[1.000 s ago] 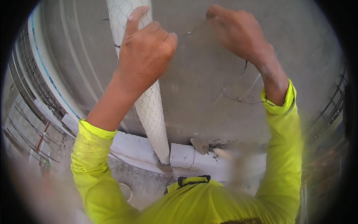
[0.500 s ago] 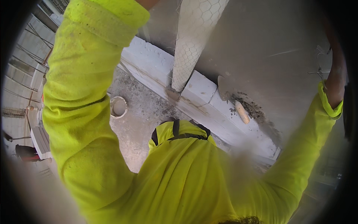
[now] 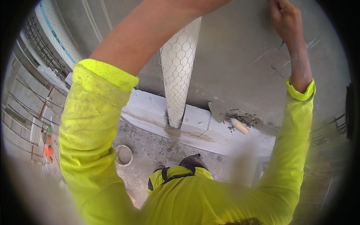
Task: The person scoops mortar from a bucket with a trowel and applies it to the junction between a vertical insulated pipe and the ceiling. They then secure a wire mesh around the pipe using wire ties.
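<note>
hands are both raised to the upper edge and well apart. the left hand (image 3: pixel 208 3) is cut off by that edge; only the part next to the wrist shows, so i cannot tell whether its fingers are apart or closed on something. the right hand (image 3: pixel 288 21) has its fingers curled in, but the tips run out of view, and i cannot tell whether they pinch anything. just beside the right wrist, thin wire (image 3: pixel 277 49) hangs in loose strands in front of the grey wall (image 3: pixel 232 67).

the mesh-wrapped column (image 3: pixel 179 67) stands between the forearms, partly covered by the left one, with its foot in a gap between white blocks (image 3: pixel 197 122). the step in hand looks to be two-handed work with wire high up near the column. the next move seems to call for a sure fingertip grip on the wire, both hands at the column, and the loose strands clear of the sleeve.

farther out, a trowel (image 3: pixel 240 126) lies on the blocks right of the column's foot, beside crumbled mortar (image 3: pixel 248 117). lower left, a round bucket (image 3: pixel 124 155) stands on the floor, and a rebar cage (image 3: pixel 45 56) shows far left.
</note>
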{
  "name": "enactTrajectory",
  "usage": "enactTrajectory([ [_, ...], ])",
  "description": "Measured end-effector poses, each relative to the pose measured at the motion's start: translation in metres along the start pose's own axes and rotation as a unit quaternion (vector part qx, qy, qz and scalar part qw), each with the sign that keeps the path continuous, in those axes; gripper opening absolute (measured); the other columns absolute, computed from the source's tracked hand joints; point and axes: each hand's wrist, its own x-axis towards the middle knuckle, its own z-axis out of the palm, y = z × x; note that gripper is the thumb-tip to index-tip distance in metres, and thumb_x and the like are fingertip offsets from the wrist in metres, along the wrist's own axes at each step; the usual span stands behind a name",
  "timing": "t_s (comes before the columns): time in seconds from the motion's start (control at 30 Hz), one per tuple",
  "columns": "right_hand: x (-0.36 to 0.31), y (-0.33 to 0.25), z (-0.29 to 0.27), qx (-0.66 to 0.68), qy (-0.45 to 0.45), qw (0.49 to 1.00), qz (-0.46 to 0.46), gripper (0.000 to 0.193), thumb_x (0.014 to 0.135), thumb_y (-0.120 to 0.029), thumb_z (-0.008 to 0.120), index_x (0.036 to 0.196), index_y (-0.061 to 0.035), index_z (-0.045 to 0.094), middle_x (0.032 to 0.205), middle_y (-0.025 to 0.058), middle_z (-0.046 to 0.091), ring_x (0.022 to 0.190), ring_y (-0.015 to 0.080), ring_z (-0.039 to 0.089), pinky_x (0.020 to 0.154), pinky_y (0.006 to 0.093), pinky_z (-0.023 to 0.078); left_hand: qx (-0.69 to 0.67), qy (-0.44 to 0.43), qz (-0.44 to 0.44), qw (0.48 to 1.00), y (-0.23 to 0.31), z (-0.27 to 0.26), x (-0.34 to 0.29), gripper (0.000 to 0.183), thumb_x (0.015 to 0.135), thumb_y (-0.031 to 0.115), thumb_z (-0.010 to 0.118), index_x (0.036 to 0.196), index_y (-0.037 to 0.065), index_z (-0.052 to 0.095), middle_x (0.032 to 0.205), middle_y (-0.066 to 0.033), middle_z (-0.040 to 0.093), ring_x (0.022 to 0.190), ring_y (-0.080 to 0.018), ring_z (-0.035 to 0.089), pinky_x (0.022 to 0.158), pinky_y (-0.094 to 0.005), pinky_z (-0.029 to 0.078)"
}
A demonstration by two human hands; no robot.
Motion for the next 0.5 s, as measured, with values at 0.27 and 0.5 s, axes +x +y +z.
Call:
enactTrajectory([
  [0.27,-0.012,-0.002,0.005,0.004,-0.018,0.997,0.079,0.02,0.097,-0.014,0.054,0.11,-0.0025,0.065,0.089,0.0179,0.069,0.079,0.032,0.069,0.072,0.0378,0.052,-0.025,-0.039,-0.006,0.999,0.012,-0.002,0.008,0.015,0.081,0.012,0.056,0.066,0.011,0.061,0.057,-0.008,0.059,0.063,-0.0219,0.063,0.11,-0.0489,0.037],
  [0.5,-0.028,0.007,0.009,0.067,0.057,0.996,0.032,0.024,0.101,-0.018,0.05,0.109,-0.0019,0.065,0.079,0.0051,0.065,0.069,0.0149,0.06,0.065,0.0293,0.048,-0.042,-0.007,0.0,0.999,0.014,0.004,0.006,0.017,0.08,0.01,0.058,0.064,0.011,0.063,0.058,-0.0076,0.06,0.063,-0.0227,0.064,0.11,-0.0507,0.037],
])
